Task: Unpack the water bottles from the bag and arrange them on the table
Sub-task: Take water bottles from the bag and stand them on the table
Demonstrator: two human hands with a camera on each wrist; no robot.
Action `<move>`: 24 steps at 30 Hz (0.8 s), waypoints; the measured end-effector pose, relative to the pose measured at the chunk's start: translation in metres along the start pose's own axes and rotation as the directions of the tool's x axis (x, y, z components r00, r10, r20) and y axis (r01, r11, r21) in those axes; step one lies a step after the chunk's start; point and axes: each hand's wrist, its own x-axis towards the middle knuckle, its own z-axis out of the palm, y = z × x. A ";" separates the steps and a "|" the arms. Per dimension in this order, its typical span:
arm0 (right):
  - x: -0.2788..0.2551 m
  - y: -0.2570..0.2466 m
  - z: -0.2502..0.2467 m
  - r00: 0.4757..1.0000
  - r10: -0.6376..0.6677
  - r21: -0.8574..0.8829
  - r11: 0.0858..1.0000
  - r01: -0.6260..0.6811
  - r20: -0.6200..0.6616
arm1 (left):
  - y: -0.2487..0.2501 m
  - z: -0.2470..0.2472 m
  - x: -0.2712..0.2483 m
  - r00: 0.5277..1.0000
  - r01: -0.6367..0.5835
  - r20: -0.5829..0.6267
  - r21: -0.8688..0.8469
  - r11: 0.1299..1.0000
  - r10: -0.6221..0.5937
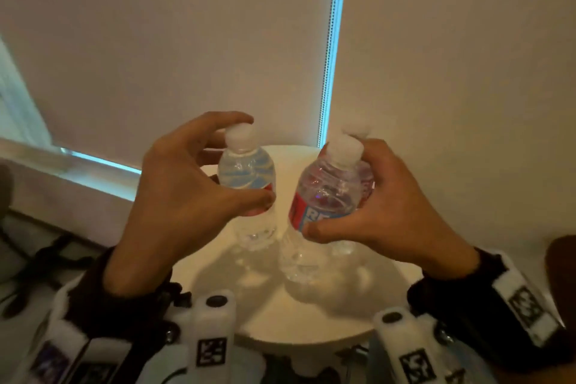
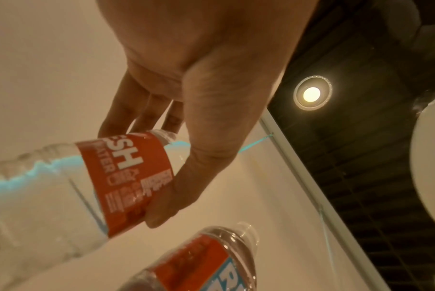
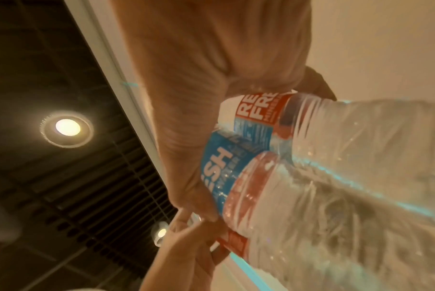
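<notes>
Over the round table (image 1: pixel 314 321), near its far edge, our left hand (image 1: pixel 184 196) grips one water bottle (image 1: pixel 249 184) by its label; our right hand (image 1: pixel 386 215) clasps two bottles (image 1: pixel 324 196) together.

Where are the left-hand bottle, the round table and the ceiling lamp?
Left-hand bottle (image 1: pixel 246 170): head view, clear shoulder.
Round table (image 1: pixel 311 326): head view, bare near edge.
Ceiling lamp (image 2: pixel 311 94): left wrist view, glowing centre.
</notes>
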 end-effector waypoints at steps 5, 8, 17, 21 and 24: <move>0.041 0.016 0.071 0.987 -0.037 0.007 0.999 0.036 0.157 | -0.044 -0.027 0.017 0.998 0.048 -0.043 0.053 0.997 -0.046; 0.059 0.020 0.096 0.981 -0.050 -0.026 0.998 0.056 0.185 | -0.069 -0.035 0.026 0.995 0.072 -0.077 0.060 0.996 -0.067; 0.090 0.016 0.124 0.942 -0.025 -0.045 0.998 0.043 0.335 | -0.109 -0.047 0.056 0.995 0.077 -0.074 0.124 0.989 -0.069; 0.094 0.021 0.131 0.947 -0.032 -0.057 0.997 0.053 0.320 | -0.120 -0.048 0.062 0.998 0.070 -0.018 0.128 0.989 -0.068; 0.097 0.025 0.134 0.955 -0.032 -0.064 0.997 0.053 0.296 | -0.126 -0.046 0.064 0.998 0.056 0.000 0.124 0.991 -0.057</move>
